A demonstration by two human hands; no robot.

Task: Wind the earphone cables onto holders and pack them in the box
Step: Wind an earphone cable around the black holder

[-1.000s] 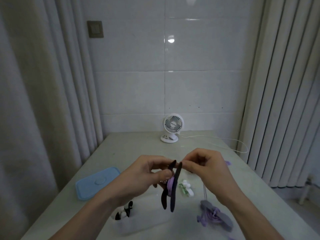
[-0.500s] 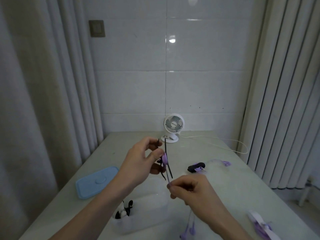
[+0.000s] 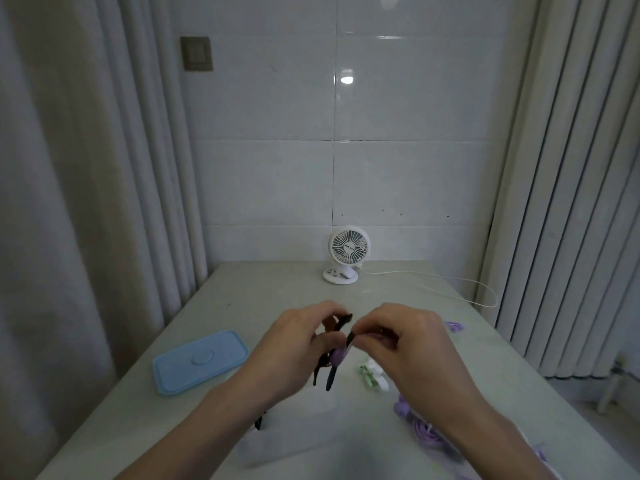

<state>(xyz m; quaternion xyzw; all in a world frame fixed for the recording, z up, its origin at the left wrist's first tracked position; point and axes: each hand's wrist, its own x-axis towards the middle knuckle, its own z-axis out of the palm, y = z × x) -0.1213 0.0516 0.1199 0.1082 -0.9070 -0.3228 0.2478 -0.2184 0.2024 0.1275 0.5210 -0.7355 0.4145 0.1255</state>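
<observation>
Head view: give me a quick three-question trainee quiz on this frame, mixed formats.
1. True or false: the blue lid sits on the box.
2. Which hands grip the black holder? A) left only B) right only C) both
3. Fill in: the white fan stands at the table's ____ edge.

Key: 1 false, it lies on the table beside it. 2 C, left hand and right hand. 3 far.

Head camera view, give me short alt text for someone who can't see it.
Two hands, left hand and right hand, hold a black holder wound with purple cable above a pale table. A blue lid lies left; a white fan stands at the back.
</observation>
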